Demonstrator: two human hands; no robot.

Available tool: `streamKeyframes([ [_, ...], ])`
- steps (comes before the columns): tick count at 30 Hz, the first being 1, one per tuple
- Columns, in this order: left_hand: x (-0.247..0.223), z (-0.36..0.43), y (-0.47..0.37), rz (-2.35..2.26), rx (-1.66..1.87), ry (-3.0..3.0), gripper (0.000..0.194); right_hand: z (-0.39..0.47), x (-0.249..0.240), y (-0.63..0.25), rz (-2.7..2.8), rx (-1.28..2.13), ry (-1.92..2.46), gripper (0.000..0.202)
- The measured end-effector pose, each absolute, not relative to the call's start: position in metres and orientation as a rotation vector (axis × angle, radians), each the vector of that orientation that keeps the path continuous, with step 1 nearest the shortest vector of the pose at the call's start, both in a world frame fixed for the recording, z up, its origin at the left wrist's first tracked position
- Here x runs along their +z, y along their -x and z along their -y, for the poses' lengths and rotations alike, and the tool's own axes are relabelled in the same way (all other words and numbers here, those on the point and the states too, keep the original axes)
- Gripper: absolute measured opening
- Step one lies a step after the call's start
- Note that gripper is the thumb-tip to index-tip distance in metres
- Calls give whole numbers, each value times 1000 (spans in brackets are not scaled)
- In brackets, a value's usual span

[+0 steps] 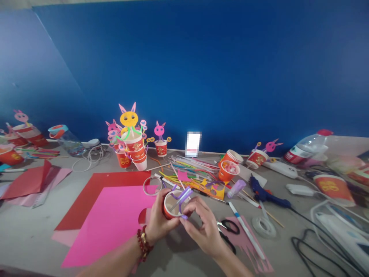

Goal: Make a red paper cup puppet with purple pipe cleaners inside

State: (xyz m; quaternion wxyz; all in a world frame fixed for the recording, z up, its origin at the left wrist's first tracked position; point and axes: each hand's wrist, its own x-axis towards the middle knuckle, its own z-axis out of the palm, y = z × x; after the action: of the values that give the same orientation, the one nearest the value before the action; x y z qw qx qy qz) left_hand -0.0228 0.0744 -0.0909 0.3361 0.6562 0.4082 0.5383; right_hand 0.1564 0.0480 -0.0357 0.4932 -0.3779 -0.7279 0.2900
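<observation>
My left hand [160,216] is wrapped round a red paper cup [167,212], tilted so that its open mouth faces up towards me. Purple pipe cleaners [184,196] stick up out of the cup, and one bends down over its rim. With thumb and fingertips, my right hand [203,225] pinches the purple pipe cleaner at the right side of the rim. Black-handled scissors [230,231] lie to the right of that hand. Left of the cup are a pink paper sheet [112,223] and a roll of tape [152,185].
Finished cup figures [134,144] stand along the blue wall [201,69]. Behind my hands lie loose pipe cleaners [198,169] and a cup of pink scraps [229,169]. On the right are a glue gun [268,194], clear tape [263,227], a white marker [246,231] and cables.
</observation>
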Motion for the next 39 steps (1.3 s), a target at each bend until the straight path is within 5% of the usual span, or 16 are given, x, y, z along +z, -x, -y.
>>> streamKeyframes([
  [39,-89,-77,24,-1067,1408,-1761,71,-49,-35,-157,1763,729,913,5],
])
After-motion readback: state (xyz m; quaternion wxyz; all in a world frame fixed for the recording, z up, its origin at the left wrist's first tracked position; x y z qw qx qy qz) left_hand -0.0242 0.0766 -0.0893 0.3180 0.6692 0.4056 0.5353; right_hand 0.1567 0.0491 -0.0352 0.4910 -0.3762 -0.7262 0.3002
